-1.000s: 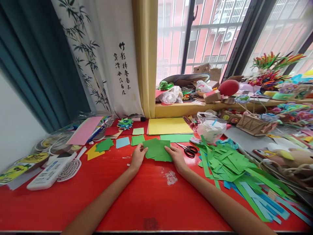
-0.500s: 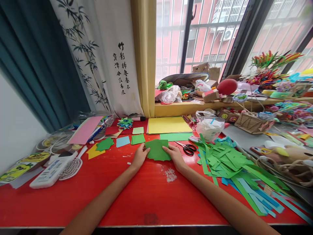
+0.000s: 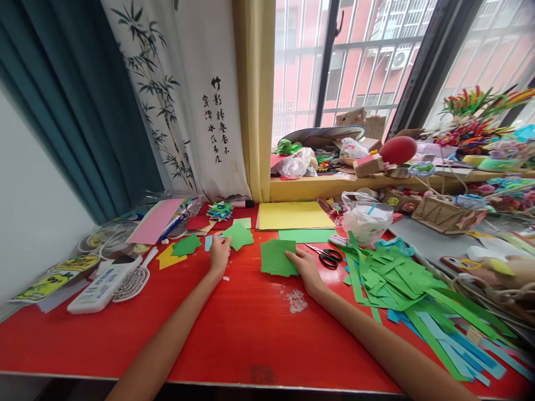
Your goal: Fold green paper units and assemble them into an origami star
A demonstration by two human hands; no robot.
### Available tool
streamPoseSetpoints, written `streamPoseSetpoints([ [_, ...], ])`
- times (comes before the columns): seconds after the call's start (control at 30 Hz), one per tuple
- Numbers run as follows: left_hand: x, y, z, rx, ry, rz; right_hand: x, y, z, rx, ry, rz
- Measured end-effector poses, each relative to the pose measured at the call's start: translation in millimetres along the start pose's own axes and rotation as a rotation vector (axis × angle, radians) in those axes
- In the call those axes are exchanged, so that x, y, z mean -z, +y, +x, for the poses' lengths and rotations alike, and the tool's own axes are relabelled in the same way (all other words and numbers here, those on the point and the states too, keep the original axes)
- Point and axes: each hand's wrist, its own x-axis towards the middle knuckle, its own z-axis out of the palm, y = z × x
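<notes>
Green paper square (image 3: 239, 235) in left hand (image 3: 219, 253); fingers pinch its left edge. Square sits at 10 o'clock from green paper stack (image 3: 273, 259), apart from it, on red table (image 3: 251, 334). Right hand (image 3: 306, 267) lies on stack's right edge, fingers flat and loose, gripping nothing. Black scissors (image 3: 328, 256) at 3 o'clock from stack, just beside right hand. Yellow sheet (image 3: 292, 215) at 12 o'clock. Heap of green strips (image 3: 388, 275) farther out at 3 o'clock.
</notes>
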Motion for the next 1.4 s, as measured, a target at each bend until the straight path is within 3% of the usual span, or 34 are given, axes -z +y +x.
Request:
streamPoseSetpoints([
  [0.13, 2.8, -2.9, 9.1, -0.001, -0.072, 0.036, -0.5, 0.9, -0.5, 0.011, -0.020, -0.051],
  [0.3, -2.8, 19.0, -7.2, -0.116, -0.073, 0.084, -3.1, -0.5, -2.7, 0.061, 0.024, -0.177],
  [0.37, -8.0, 29.7, -21.3, -0.235, -0.173, 0.116, -4.2, -1.1, -3.7, 0.076, 0.037, -0.220],
  [0.43, -16.1, 36.7, -36.6, -0.271, -0.362, 0.103, -5.0, -1.7, -4.4, 0.083, 0.027, -0.229],
  [0.63, -36.4, 34.3, -62.2, -0.039, -0.514, -0.151, -4.4, -1.6, -4.1, 0.068, 0.020, -0.221],
  [0.77, -35.4, 29.5, -59.3, 0.014, -0.497, -0.271, -3.2, -0.5, -2.4, 0.056, -0.023, -0.164],
  [1.0, -32.7, 24.3, -54.5, 0.028, -0.352, -0.193, -2.0, 0.4, -1.4, 0.036, -0.029, -0.067],
  [1.4, -31.6, 25.8, -54.7, 0.038, -0.316, -0.184, -2.6, -0.2, -1.4, 0.005, 0.014, 0.014],
])
